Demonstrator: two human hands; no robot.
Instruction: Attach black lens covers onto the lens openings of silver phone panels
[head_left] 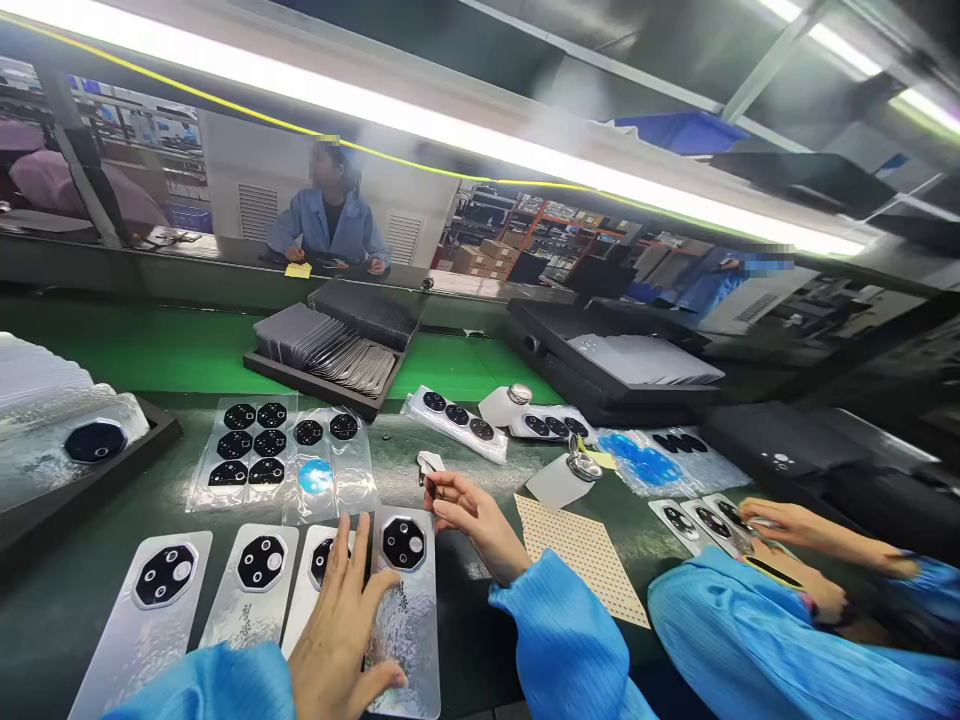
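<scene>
Nearby, film sheets [240, 445] and a co-worker's sleeve [750, 630] crowd in.

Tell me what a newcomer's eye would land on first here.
First, the row of silver phone back covers with black octagonal camera rings, near the bench's front edge; the left hand lies flat on them. Just right, the right hand pinches a small white piece. Behind them lie sheets of black rings.

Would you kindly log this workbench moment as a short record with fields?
Left hand: flat, fingers spread, pressing on silvery phone back covers with black octagonal camera rings.
Right hand: pinching a small white tab above the covers.
Surface: dark green bench.
Nearby: clear sheets of black octagonal rings; beige dotted sheet.
Co-worker: a hand at the right, handling similar covers.
</scene>
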